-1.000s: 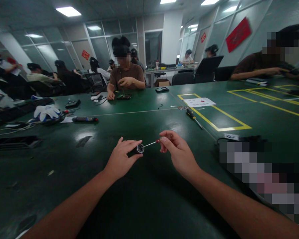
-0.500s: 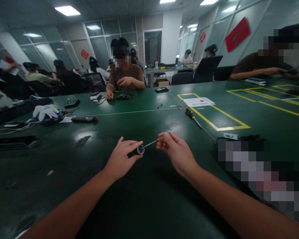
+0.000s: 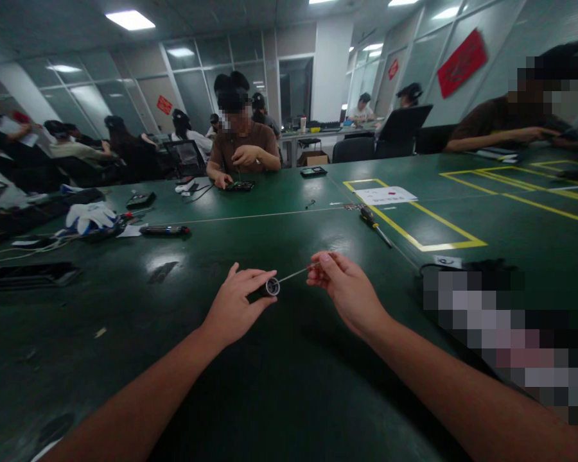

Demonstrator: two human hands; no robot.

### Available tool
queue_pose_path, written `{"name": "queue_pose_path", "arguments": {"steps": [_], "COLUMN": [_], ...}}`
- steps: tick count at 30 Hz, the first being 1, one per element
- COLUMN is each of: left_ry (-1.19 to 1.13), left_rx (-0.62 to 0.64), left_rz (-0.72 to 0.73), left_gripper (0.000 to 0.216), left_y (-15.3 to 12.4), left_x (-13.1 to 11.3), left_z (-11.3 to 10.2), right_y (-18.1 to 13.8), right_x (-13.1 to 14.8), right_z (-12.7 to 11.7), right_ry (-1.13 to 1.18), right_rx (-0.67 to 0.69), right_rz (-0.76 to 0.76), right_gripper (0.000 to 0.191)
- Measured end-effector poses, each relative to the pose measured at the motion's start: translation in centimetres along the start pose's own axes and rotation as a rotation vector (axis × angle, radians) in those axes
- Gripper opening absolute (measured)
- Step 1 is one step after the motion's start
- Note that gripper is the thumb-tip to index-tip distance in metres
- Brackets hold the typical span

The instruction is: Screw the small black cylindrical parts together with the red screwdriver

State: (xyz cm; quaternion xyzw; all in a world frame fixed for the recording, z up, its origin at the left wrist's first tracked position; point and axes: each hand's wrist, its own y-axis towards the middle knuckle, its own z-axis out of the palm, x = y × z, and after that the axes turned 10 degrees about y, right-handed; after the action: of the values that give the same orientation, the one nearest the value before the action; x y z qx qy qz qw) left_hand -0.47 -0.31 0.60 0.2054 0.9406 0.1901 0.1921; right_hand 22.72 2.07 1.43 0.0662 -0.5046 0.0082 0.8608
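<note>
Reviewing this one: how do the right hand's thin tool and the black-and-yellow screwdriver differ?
The thin tool is held in the right hand; the black-and-yellow screwdriver lies on the green table.
The thin tool's grip is mostly hidden by that hand; the screwdriver's handle shows plainly.
The thin tool's shaft points left, to the open end of the dark cylinder; the screwdriver's points right and nearer the camera.
Both have a slender, straight shaft.
</note>
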Motion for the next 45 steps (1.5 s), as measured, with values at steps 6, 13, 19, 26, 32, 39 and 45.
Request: {"name": "queue_pose_path", "arguments": {"steps": [6, 13, 19, 26, 32, 39, 45], "left_ry": [-0.005, 0.001, 0.01, 0.005, 0.029, 0.012, 0.003], "left_rx": [-0.01, 0.011, 0.016, 0.07, 0.162, 0.137, 0.128], "left_rz": [-0.01, -0.02, -0.008, 0.01, 0.14, 0.066, 0.006], "left_gripper": [0.043, 0.046, 0.045, 0.047, 0.045, 0.046, 0.049], "left_y": [0.0, 0.1, 0.0, 0.0, 0.0, 0.1, 0.2], "left_x": [-0.2, -0.2, 0.0, -0.1, -0.3, -0.2, -0.4], "left_z": [0.0, -0.1, 0.1, 0.0, -0.1, -0.2, -0.3], "right_y": [-0.2, -0.8, -1.1, -0.6, -0.1, 0.1, 0.0], "right_x": [0.1, 0.9, 1.2, 0.3, -0.2, 0.2, -0.3], "right_z": [0.0, 0.4, 0.8, 0.4, -0.2, -0.3, -0.2], "right_ry": [-0.117, -0.22, -0.164, -0.133, -0.094, 0.107, -0.037], "right_rx": [0.031, 0.119, 0.116, 0.051, 0.007, -0.011, 0.03], "right_rz": [-0.061, -0.08, -0.044, -0.058, 0.058, 0.124, -0.03], "right_gripper": [0.026, 0.023, 0.03, 0.021, 0.032, 0.027, 0.028]}}
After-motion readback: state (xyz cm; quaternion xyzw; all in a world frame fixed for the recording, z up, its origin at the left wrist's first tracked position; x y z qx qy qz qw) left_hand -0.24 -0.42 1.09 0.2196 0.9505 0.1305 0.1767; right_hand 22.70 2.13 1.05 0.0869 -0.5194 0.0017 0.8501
